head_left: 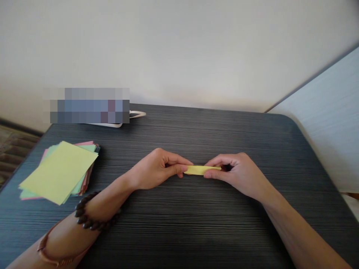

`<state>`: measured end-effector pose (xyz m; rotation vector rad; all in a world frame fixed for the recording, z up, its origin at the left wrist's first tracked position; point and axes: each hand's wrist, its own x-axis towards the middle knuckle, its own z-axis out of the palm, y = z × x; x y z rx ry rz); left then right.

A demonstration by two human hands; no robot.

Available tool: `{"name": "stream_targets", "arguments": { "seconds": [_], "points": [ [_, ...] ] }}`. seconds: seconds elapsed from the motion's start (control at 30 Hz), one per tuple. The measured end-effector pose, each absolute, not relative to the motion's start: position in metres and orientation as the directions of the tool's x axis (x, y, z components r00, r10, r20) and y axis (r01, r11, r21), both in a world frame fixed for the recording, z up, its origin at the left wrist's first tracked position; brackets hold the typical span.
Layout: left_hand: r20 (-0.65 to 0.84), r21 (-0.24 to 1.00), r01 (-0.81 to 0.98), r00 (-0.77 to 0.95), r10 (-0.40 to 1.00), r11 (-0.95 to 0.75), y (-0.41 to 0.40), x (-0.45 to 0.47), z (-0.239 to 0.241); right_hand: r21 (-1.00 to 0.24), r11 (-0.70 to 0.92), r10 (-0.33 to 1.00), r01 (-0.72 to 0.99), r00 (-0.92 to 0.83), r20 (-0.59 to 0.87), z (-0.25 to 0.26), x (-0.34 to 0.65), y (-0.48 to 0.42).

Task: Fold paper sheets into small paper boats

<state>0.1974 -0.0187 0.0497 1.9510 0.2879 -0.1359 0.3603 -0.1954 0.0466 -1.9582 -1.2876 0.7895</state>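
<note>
Both hands meet at the middle of the dark table (179, 224), and between them sits a narrow yellow paper strip (202, 170), folded down to a slim bar. Left hand (157, 170) is closed on one end, thumb and fingertips pinching it; right hand (238, 172) is pinched shut on the other end the same way, so the strip is held level between the two grips, just above the tabletop or barely on it, I can't tell which. That two-ended hold looks to me like a way of keeping the folds tight and the edges lined up. The paper is thin, matte, crisp at the creases. On the left wrist there's a bracelet of dark round beads (89, 218), and further up the forearm a thin pinkish band (47, 254). Well to the left of the strip lies a loose stack of square sheets (60, 172), pale yellow-green on top, mint and pink peeking out beneath, fanned slightly askew. The table itself is charcoal with fine horizontal ribbing and rounded corners. Beyond the strip, at the far edge, a white object (134, 115) is partly blurred out.
</note>
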Motion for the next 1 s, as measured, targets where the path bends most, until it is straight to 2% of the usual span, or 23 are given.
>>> {"name": "stream_targets", "arguments": {
  "seconds": [0.2, 0.33, 0.43, 0.5, 0.57, 0.7, 1.0],
  "points": [
    [-0.231, 0.903, 0.262, 0.964, 0.129, -0.34, -0.018, 0.198, 0.049, -0.792, -0.312, 0.931, 0.525, 0.334, -0.146, 0.046, 0.363, -0.195],
    [-0.177, 0.873, 0.259, 0.958, 0.226, -0.414, -0.024, 0.195, 0.044, -0.811, -0.231, 0.96, 0.537, 0.259, -0.103, 0.043, 0.365, -0.196],
    [0.019, 0.792, 0.123, 0.974, 0.225, -0.598, -0.029, 0.192, 0.039, -0.787, -0.175, 0.97, 0.592, 0.243, -0.034, 0.042, 0.36, -0.197],
    [0.172, 0.716, -0.018, 0.973, 0.152, -0.698, -0.032, 0.192, 0.036, -0.753, -0.148, 0.968, 0.641, 0.252, 0.023, 0.04, 0.355, -0.197],
    [0.254, 0.632, -0.103, 0.964, 0.08, -0.768, -0.032, 0.192, 0.034, -0.711, -0.121, 0.963, 0.692, 0.256, 0.085, 0.038, 0.35, -0.195],
    [0.239, 0.535, -0.11, 0.971, 0.025, -0.838, -0.03, 0.192, 0.032, -0.602, -0.071, 0.959, 0.795, 0.221, 0.178, 0.033, 0.347, -0.194],
    [0.236, 0.532, -0.043, 0.967, 0.099, -0.846, -0.032, 0.194, 0.026, -0.414, -0.075, 0.935, 0.907, 0.208, 0.287, 0.027, 0.338, -0.197]
  ]
}}
